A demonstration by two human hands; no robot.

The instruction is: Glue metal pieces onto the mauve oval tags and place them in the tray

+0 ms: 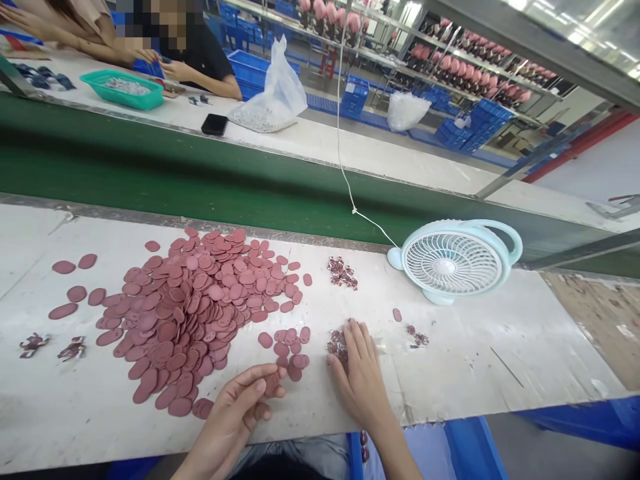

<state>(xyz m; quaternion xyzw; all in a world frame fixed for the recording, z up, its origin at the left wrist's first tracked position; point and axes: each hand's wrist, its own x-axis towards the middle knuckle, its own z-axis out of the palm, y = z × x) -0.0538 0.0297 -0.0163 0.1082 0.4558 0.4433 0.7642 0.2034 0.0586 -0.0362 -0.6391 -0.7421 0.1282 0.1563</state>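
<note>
Between the thumb and fingers of my left hand is a reddish oval piece, held above the front of the table. My right hand lies palm down with fingers stretched out, touching the edge of a cluster of small dark-red and white parts; what is under the palm is hidden. A large heap of reddish oval pieces spreads left of my hands. Just beyond my left hand sits a smaller group of ovals. Another small cluster of parts lies farther back.
A light-blue fan stands at the back right, its white cord running up. A green divider borders the white table. Blue bins sit below the front edge. Two people work across, near a teal basket.
</note>
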